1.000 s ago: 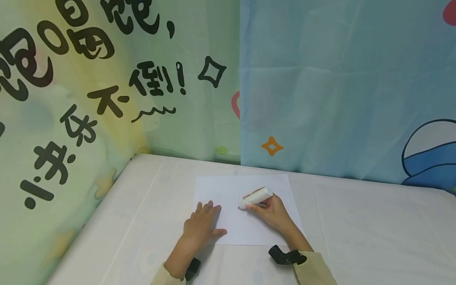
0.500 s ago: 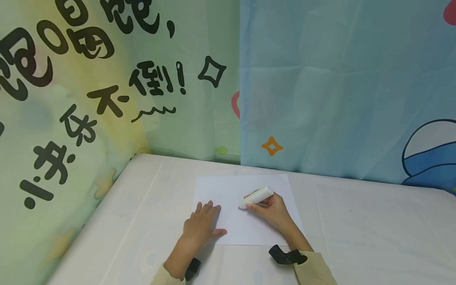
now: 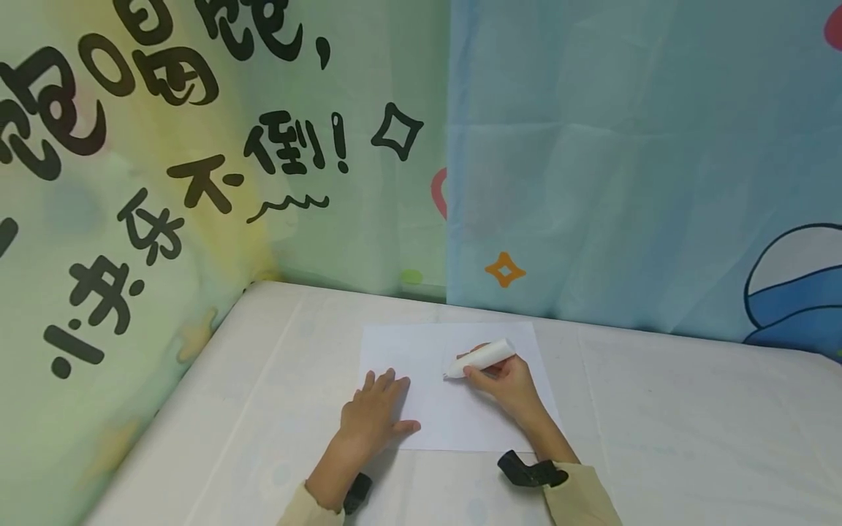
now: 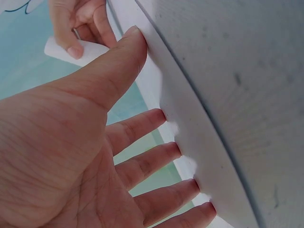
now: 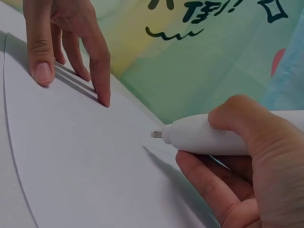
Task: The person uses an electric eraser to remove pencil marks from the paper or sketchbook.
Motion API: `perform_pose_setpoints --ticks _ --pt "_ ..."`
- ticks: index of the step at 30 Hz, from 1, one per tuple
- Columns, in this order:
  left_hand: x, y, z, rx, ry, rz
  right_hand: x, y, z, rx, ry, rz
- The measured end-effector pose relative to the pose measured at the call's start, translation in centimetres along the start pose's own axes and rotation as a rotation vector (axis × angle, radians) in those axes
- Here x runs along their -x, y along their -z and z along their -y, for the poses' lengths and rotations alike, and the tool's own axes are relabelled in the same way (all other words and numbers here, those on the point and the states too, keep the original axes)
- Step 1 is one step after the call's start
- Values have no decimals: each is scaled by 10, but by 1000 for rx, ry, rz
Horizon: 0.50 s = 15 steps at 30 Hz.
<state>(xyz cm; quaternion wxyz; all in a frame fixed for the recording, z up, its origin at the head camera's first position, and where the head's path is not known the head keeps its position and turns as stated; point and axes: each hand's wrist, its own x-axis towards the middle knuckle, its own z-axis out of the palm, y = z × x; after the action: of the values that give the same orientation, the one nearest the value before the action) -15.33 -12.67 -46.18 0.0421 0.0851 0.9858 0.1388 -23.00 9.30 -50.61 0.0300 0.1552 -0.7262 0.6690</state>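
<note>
My right hand (image 3: 516,387) grips a thick white pen-shaped tool (image 3: 488,356) with a small metal tip. In the right wrist view, the thumb lies on a round button on the tool's body (image 5: 194,135). The tip points left over a white sheet of paper (image 3: 427,431), and its shadow falls a little apart from it. My left hand (image 3: 368,416) rests on the left part of the sheet, fingers spread. In the left wrist view, the left fingertips (image 4: 173,149) touch the paper. Whether any fine marks are on the sheet is hard to tell.
The sheet lies on a table with a white cloth (image 3: 677,424). A printed green curtain (image 3: 355,241) and a blue one (image 3: 612,183) stand behind the table. Black wrist-worn devices (image 3: 529,470) sit at both sleeves.
My right hand has shifted slightly up and right with the white tool, whose tip has moved a little from its earlier spot. The left hand stays in place. The head view has shifted slightly.
</note>
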Motion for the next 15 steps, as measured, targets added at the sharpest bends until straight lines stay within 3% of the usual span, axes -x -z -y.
perform_pose_setpoints --ticks 9,15 --pt "4 -1 3 23 7 2 -3 -5 7 -67 -184 -65" --pt "1 2 -1 11 -18 -8 -11 3 11 -42 -223 -89"
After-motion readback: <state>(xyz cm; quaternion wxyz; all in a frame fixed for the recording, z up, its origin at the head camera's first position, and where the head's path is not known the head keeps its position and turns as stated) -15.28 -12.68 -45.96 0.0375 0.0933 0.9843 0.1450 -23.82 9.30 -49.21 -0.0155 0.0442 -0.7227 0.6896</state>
